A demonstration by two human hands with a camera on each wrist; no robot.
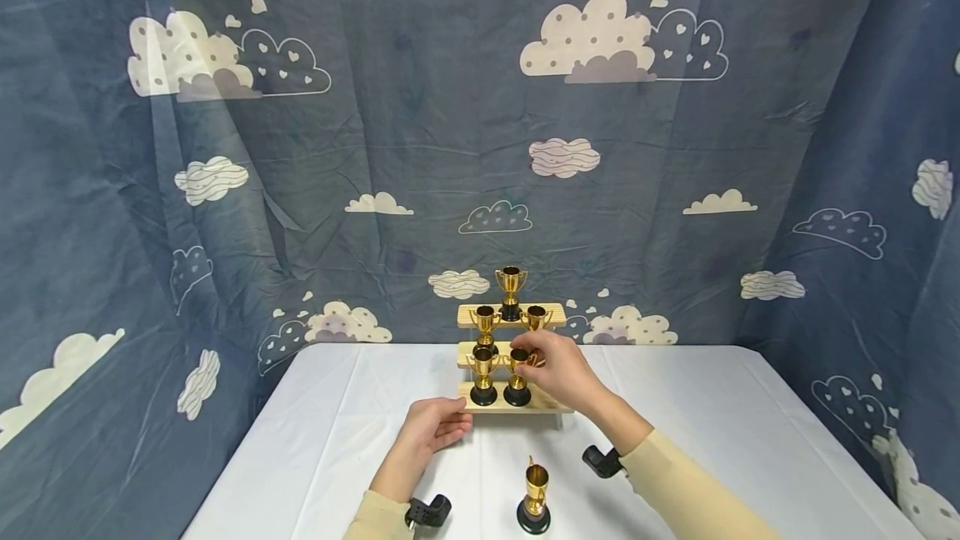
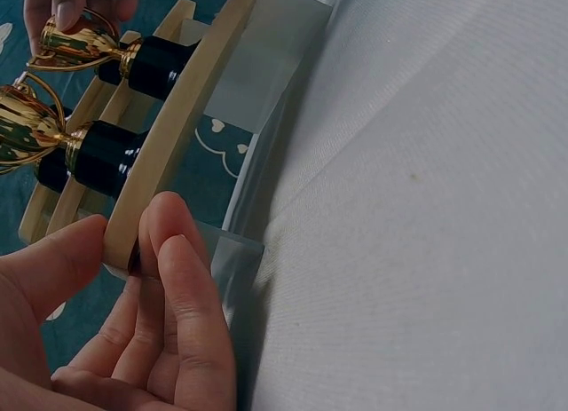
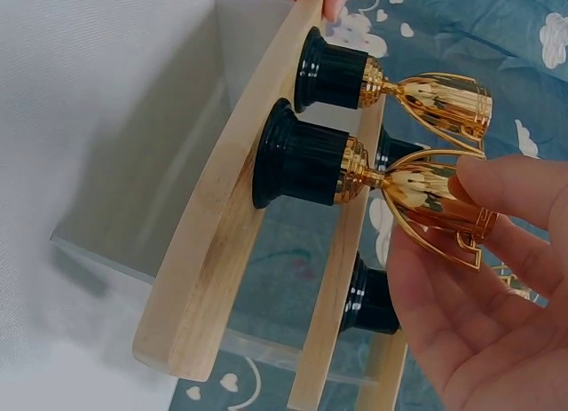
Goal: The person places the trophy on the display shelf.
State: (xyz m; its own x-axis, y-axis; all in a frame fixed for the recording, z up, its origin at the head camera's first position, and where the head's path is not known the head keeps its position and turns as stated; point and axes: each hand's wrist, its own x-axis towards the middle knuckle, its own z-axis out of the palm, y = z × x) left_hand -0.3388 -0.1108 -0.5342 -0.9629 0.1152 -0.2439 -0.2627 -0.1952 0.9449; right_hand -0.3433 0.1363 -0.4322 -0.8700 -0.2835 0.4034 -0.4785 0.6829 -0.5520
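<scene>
A three-tier display stand (image 1: 472,314) with pale wooden shelves and clear side panels stands on the white-covered table. With thumb and fingers, my left hand (image 1: 435,430) grips the left end of its lowest shelf (image 3: 200,260). My right hand (image 1: 561,367) pinches the golden cup of a small trophy (image 3: 306,162), whose black base rests on that same shelf. Just left of it stands a matching trophy (image 1: 483,386). The middle shelf holds two more, a left trophy (image 1: 485,322) and a right trophy (image 1: 537,317), partly hidden by the right hand. One trophy (image 1: 511,283) tops the stand.
Another gold trophy (image 1: 535,497) stands on the white tablecloth (image 1: 360,423) in front of the stand, between the forearms. Behind the table hangs a dark blue cloth (image 1: 450,123) with cloud prints, which also covers both sides.
</scene>
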